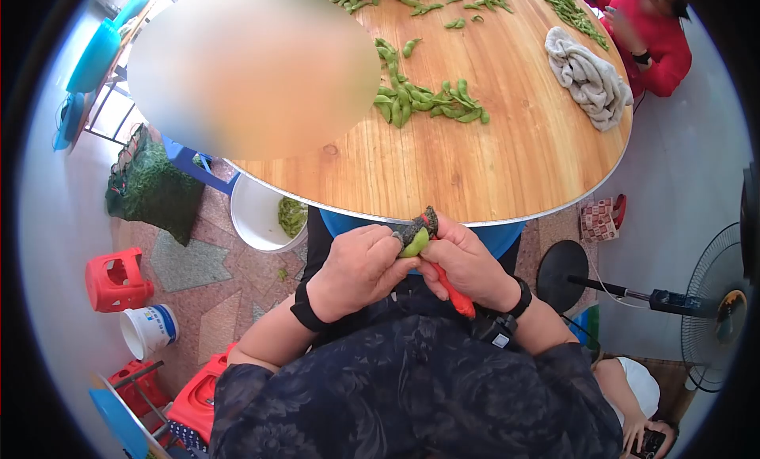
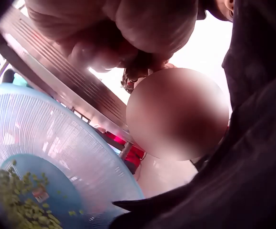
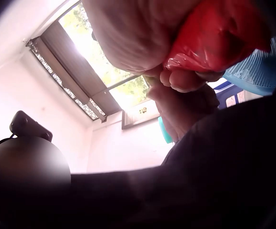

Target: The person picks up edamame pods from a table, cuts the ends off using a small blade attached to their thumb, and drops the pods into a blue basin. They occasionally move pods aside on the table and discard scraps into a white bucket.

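Close to the table's near edge, my left hand [image 1: 356, 265] pinches a plump green soybean pod [image 1: 414, 243] between thumb and fingers. My right hand [image 1: 471, 261] meets it from the other side, its thumb near the pod. In its curled fingers is a shiny red plastic-like thing [image 1: 453, 293], which the right wrist view shows as a wrinkled red bulk [image 3: 214, 38] in the palm. Dark speckled coverings [image 1: 428, 218] show at the fingertips around the pod. Below the hands sits a blue mesh basket [image 2: 100, 162] with shelled green beans [image 2: 26, 200] inside.
Loose pods [image 1: 431, 102] lie on the round wooden table [image 1: 475, 170], beside a grey cloth [image 1: 587, 79]. A white bucket [image 1: 247, 213], a full green net sack [image 1: 154, 190] and a red stool [image 1: 117, 278] stand left. A fan [image 1: 716, 304] is at right. A person in red [image 1: 661, 43] sits across.
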`<state>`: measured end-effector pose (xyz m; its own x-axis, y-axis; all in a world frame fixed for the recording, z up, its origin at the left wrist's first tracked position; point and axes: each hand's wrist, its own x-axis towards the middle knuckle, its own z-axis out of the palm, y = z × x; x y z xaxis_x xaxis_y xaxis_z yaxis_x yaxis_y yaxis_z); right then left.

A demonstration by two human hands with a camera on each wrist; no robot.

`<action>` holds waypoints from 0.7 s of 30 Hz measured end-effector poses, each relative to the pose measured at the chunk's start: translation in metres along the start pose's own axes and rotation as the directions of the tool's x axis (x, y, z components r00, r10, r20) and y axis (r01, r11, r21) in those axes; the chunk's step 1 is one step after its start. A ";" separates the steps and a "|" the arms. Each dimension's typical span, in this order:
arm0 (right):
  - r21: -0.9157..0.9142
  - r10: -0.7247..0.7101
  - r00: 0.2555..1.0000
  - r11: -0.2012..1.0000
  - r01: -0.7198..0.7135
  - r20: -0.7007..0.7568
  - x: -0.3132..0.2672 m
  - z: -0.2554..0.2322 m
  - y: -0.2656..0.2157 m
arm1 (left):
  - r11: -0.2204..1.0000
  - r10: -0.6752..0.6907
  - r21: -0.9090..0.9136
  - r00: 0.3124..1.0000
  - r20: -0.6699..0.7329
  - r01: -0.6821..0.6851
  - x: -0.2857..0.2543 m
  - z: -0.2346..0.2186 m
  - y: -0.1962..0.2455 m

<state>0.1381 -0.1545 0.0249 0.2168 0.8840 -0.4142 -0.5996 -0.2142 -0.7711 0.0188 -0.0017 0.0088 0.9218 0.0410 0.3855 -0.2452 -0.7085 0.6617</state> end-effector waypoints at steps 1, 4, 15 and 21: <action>0.004 -0.001 1.000 1.000 0.001 0.003 0.000 0.001 0.000 | 1.000 -0.001 0.003 1.000 0.003 0.001 -0.001 0.002 -0.002; 0.024 -0.015 1.000 1.000 0.014 0.018 0.000 0.005 0.001 | 0.988 -0.067 -0.140 0.997 -0.032 0.062 -0.009 0.007 -0.004; -0.925 -0.629 0.732 0.053 0.376 0.261 -0.010 -0.004 0.004 | 0.768 -0.332 -0.459 0.890 0.312 0.447 -0.013 -0.002 0.001; -0.855 -0.550 0.728 0.047 0.516 0.409 -0.012 -0.003 0.005 | 0.502 -0.225 -0.650 0.811 0.540 0.571 -0.019 -0.008 -0.002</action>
<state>0.1353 -0.1673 0.0246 0.1729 0.9314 0.3202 0.7424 0.0905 -0.6638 -0.0009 0.0044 0.0047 0.9650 -0.1875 -0.1832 0.2085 0.1255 0.9699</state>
